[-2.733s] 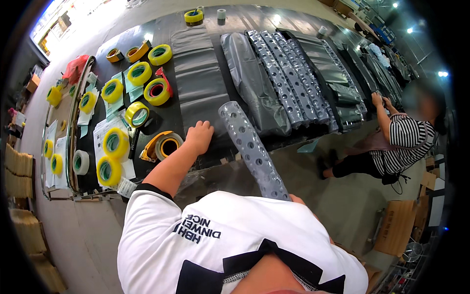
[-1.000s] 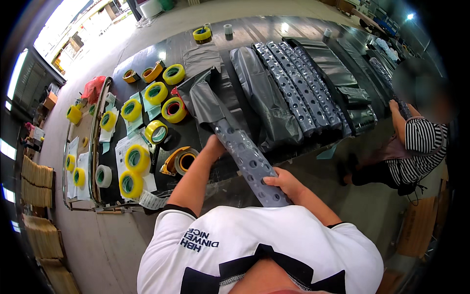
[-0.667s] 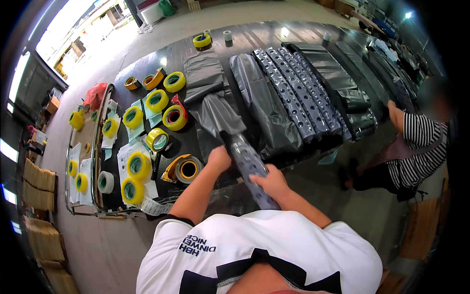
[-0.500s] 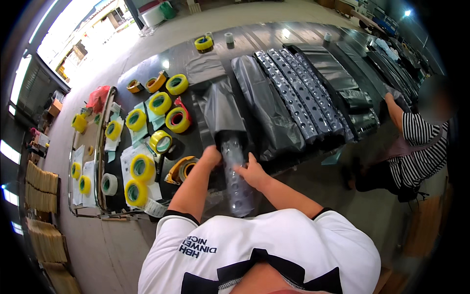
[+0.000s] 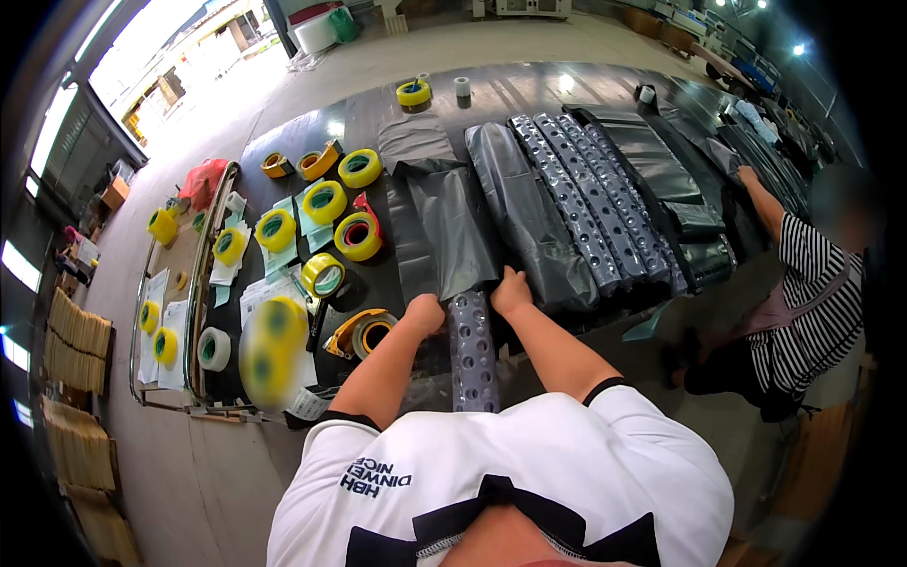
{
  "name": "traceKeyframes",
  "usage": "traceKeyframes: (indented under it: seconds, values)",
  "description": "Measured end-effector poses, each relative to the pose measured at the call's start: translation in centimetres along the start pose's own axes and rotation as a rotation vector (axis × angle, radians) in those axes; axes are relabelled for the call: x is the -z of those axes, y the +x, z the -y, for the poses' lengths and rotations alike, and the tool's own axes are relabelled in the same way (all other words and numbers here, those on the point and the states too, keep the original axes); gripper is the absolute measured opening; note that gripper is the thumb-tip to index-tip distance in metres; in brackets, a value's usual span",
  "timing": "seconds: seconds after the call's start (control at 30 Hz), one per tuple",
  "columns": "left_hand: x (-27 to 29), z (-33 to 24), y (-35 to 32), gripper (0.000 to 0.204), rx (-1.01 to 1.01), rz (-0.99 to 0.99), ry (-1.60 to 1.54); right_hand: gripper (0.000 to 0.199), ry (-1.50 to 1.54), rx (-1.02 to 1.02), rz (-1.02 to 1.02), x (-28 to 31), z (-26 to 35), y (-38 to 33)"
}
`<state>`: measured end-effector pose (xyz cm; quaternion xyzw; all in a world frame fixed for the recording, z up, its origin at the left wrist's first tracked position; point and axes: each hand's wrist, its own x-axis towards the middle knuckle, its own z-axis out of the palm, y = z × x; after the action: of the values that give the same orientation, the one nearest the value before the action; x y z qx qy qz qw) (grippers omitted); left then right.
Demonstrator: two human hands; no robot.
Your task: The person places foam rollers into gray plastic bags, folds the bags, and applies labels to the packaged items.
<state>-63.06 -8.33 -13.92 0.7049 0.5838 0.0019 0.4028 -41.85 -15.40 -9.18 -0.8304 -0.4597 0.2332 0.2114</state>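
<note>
A long grey strip with rows of round holes or dimples, apparently in clear plastic, points away from my body. Its far end is inside the mouth of a grey plastic bag lying on the table. My left hand is closed on the left edge of the bag's mouth. At the right edge, my right hand has its fingers closed on the bag as well. Fingertips of both hands are partly hidden. Just right of my right hand lies a filled grey plastic bag.
Several similar dimpled strips lie further right. Yellow tape rolls and tape dispensers crowd the left side. A co-worker in a striped top reaches over the dark table at the right. Stacked cardboard stands far left.
My right hand has moved off the strip to the right edge of the bag's mouth. The strip has straightened, and the bag's mouth reaches lower over it. The whole view has shifted slightly.
</note>
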Motion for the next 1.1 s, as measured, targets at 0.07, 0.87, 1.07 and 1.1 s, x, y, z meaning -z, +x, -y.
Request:
traceKeyframes:
  seconds: [0.07, 0.87, 1.07, 1.1]
  values:
    - [0.5, -0.1, -0.2, 0.023, -0.011, 0.013, 0.041, 0.037, -0.071, 0.067, -0.011, 1.6, 2.0, -1.0]
    - [2.5, -3.5, -19.8, 0.032, -0.324, 0.366, -0.009, 0.028, 0.343, 0.582, 0.587, 6.4, -4.8, -12.9]
    - [-0.2, 1.3, -20.3, 0.049, 0.14, 0.455, -1.01, 0.046, 0.197, 0.365, 0.486, 10.1, -7.6, -16.0]
    - [0.0, 0.4, -19.8, 0.042, 0.223, 0.367, -1.074, 0.044, 0.139, 0.553, 0.227, 9.5, -7.4, -15.6]
